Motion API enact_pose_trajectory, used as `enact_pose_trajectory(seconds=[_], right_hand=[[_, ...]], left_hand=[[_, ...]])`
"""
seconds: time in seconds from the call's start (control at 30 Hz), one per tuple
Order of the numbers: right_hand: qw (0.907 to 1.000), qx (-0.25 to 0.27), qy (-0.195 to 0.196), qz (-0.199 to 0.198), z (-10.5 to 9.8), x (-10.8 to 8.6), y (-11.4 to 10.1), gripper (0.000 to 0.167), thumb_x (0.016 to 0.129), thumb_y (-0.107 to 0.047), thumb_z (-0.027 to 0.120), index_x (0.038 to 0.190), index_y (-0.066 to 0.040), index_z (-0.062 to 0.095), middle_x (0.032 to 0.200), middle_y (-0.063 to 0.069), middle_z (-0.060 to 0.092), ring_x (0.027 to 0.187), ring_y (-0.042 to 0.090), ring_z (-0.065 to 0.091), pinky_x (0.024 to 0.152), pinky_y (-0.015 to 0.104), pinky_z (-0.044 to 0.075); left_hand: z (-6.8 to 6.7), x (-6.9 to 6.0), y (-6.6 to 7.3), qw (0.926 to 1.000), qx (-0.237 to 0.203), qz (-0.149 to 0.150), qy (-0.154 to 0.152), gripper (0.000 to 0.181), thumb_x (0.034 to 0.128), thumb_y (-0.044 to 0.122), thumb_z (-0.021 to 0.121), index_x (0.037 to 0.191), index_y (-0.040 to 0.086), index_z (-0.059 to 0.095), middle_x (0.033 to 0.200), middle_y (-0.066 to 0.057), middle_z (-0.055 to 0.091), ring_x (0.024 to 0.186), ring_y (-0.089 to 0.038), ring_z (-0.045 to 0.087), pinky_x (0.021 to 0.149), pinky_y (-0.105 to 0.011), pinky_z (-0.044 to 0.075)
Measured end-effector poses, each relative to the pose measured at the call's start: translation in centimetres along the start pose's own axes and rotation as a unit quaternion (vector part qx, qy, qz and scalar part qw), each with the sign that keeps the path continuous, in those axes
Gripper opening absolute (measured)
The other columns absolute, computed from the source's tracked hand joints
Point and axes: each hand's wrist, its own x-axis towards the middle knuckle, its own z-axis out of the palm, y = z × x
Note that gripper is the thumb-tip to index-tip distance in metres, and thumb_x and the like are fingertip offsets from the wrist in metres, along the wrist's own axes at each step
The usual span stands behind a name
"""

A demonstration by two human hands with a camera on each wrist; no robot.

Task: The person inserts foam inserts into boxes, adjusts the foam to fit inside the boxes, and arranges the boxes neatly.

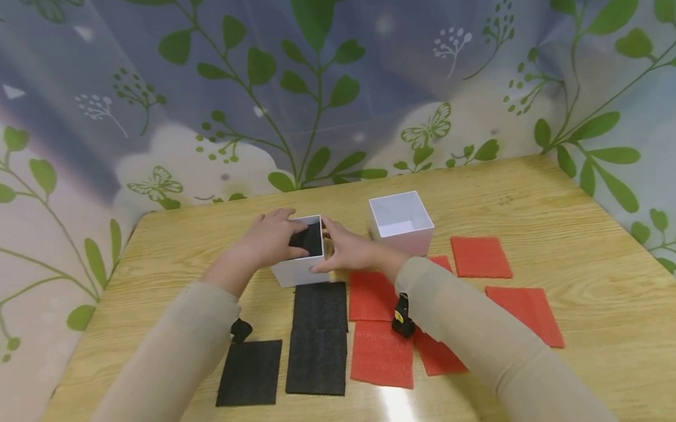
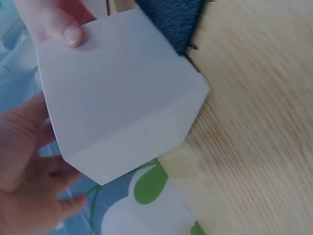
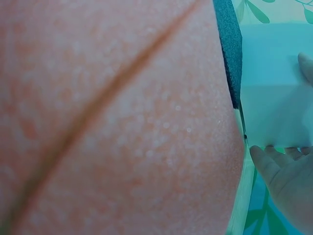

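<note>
A white open-topped box (image 1: 300,273) stands on the table with a black felt square (image 1: 311,240) inside it. My left hand (image 1: 267,238) is over its left rim, fingers spread, with thumb and fingertips at the black square. At the box's right side my right hand (image 1: 350,249) holds the wall, the thumb on the front face and the fingers behind. The left wrist view shows the box (image 2: 112,93) from low down, with the right thumb pressed on it and the left hand (image 2: 29,171) beside the rim. Most of the right wrist view is filled by a red felt surface or skin, too close to tell.
A second white box (image 1: 402,224) stands to the right. Black felt squares (image 1: 250,372) lie in front of the first box. Several red felt squares (image 1: 481,257) are spread in the middle and to the right, some partly hidden under my right arm. A patterned curtain (image 1: 334,112) hangs behind the table.
</note>
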Motion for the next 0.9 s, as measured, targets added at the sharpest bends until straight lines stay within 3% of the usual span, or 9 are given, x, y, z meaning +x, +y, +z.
enact_pose_trajectory(seconds=[0.1, 0.17, 0.33, 0.47, 0.7, 0.9], right_hand=[[0.9999, 0.004, -0.004, -0.013, 0.1, 0.1, 0.0, 0.107, 0.078, -0.030, 0.076, 0.149, -0.016, -0.002, 0.151, 0.009, 0.011, 0.137, 0.022, 0.022, 0.105, 0.038, 0.031], [0.9998, 0.005, -0.004, -0.019, 0.1, 0.1, 0.0, 0.105, 0.079, -0.028, 0.076, 0.149, -0.015, -0.001, 0.151, 0.009, 0.012, 0.137, 0.022, 0.022, 0.105, 0.038, 0.032], [0.9998, -0.007, 0.002, -0.019, 0.0, 0.0, 0.0, 0.102, 0.078, -0.029, 0.076, 0.148, -0.017, 0.002, 0.149, 0.009, 0.015, 0.137, 0.022, 0.023, 0.104, 0.037, 0.033], [0.9996, -0.004, 0.004, -0.029, 0.0, 0.0, 0.2, 0.100, 0.077, -0.027, 0.077, 0.147, -0.016, 0.006, 0.148, 0.011, 0.017, 0.136, 0.025, 0.023, 0.105, 0.037, 0.032], [0.9985, 0.008, 0.002, -0.053, 0.2, 0.2, 0.4, 0.093, 0.076, -0.019, 0.078, 0.143, -0.014, 0.015, 0.145, 0.013, 0.020, 0.136, 0.029, 0.023, 0.106, 0.038, 0.029], [0.9989, -0.002, 0.009, -0.047, 0.1, 0.3, 0.5, 0.094, 0.076, -0.019, 0.078, 0.145, -0.015, 0.013, 0.145, 0.013, 0.021, 0.135, 0.029, 0.025, 0.107, 0.037, 0.028]], left_hand=[[0.6, -0.6, -0.1, 0.9984, 0.001, 0.038, 0.042, 0.041, 0.0913, 0.035, 0.060, 0.121, 0.006, 0.063, 0.123, -0.016, 0.054, 0.110, -0.031, 0.052, 0.091, -0.046, 0.043], [1.1, -1.0, -0.2, 0.9977, -0.010, 0.051, 0.043, 0.043, 0.0947, 0.036, 0.053, 0.121, 0.004, 0.062, 0.122, -0.016, 0.055, 0.109, -0.030, 0.054, 0.091, -0.044, 0.044], [2.2, -1.5, -0.6, 0.9981, -0.026, 0.057, 0.000, 0.067, 0.0953, 0.053, 0.039, 0.141, 0.003, 0.041, 0.146, -0.017, 0.034, 0.133, -0.032, 0.032, 0.106, -0.050, 0.025], [2.8, -1.2, -0.6, 0.9957, -0.027, 0.088, 0.005, 0.075, 0.0934, 0.055, 0.041, 0.145, 0.002, 0.031, 0.149, -0.015, 0.027, 0.137, -0.029, 0.025, 0.108, -0.050, 0.022], [3.7, -1.0, -0.3, 0.9970, 0.002, 0.077, -0.004, 0.075, 0.0945, 0.056, 0.033, 0.147, 0.003, 0.023, 0.153, -0.012, 0.019, 0.140, -0.024, 0.017, 0.110, -0.049, 0.018], [3.9, -1.0, -0.1, 0.9968, 0.010, 0.079, -0.001, 0.071, 0.0964, 0.055, 0.030, 0.148, 0.006, 0.022, 0.154, -0.008, 0.016, 0.140, -0.023, 0.014, 0.110, -0.049, 0.014]])
